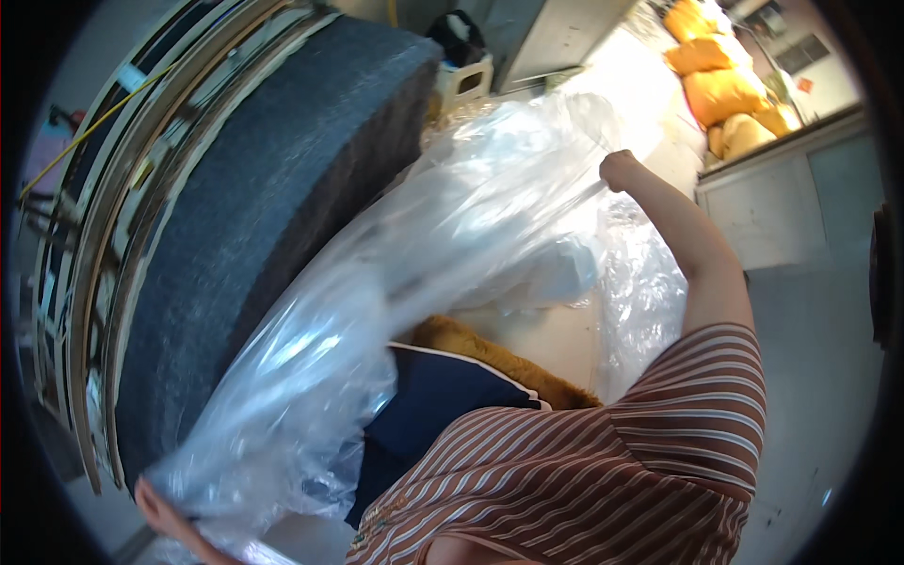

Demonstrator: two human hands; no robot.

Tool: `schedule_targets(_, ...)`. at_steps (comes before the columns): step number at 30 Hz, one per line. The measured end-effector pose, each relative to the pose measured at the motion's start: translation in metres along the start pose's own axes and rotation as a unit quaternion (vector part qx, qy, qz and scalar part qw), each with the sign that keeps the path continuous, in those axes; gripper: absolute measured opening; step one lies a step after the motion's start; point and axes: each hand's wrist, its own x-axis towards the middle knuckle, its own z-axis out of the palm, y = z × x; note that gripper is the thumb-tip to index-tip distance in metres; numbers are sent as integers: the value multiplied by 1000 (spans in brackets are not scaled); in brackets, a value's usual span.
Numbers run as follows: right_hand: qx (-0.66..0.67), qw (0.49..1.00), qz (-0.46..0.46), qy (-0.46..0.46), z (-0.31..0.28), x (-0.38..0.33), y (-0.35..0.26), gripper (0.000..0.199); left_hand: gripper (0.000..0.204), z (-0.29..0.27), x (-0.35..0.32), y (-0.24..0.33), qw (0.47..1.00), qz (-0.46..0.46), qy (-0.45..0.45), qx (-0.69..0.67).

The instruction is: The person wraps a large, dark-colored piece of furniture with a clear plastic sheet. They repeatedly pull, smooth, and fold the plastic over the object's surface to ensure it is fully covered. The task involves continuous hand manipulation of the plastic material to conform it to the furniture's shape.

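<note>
A large sheet of clear plastic film stretches slantwise across the view between my two hands. At the upper right my right hand is closed in a fist on the film's edge, with my arm held straight out. Down at the lower left, my left hand grips the other end of the film; its fingers are partly hidden by the folds. Between the hands the film hangs in loose, shiny folds. More clear film lies crumpled on the floor beneath my right arm.
A blue-grey fabric-covered work table curves along the left, with frame rails beside it. A brown furry cushion and a dark blue cloth are close to my body. Orange bundles are piled at the upper right, beyond a white stool.
</note>
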Motion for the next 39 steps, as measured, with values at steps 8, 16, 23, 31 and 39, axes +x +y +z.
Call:
schedule_targets(8, 266, 818, 176, 479, -247, 53, 63, 15, 39, -79, -48, -61, 962, -219, 132, 102)
schedule_targets(16, 466, 801, -368, -75, -271, -39, -89, 39, 41, -57, -31, -110, 957, -275, 69, 59)
schedule_targets(23, 202, 846, -297, -393, -13, -90, -150, 103, 42, -28, -2, -148, 964, -262, 29, 43)
schedule_targets(31, 321, 885, 326, -91, 169, -126, -115, 78, 48, -11, 11, -184, 976, -157, 55, 138)
schedule_targets(39, 645, 719, 245, 82, 87, 0, -57, 36, 48, -71, -2, -236, 971, -216, 57, 87)
